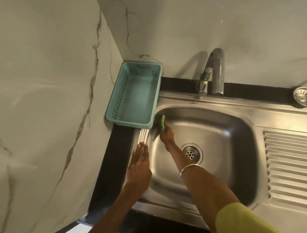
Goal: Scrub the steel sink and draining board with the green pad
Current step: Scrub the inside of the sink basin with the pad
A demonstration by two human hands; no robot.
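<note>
The steel sink fills the middle of the view, its drain near the centre of the bowl. My right hand reaches into the bowl and grips the green pad, pressing it against the bowl's far left wall near the rim. My left hand lies flat with straight fingers on the sink's left rim. The ribbed draining board stretches off to the right.
A teal plastic basket stands in the back left corner, overlapping the sink's edge. A steel tap rises behind the bowl. A loose metal strainer sits at the back right. Marble walls close off the left and back.
</note>
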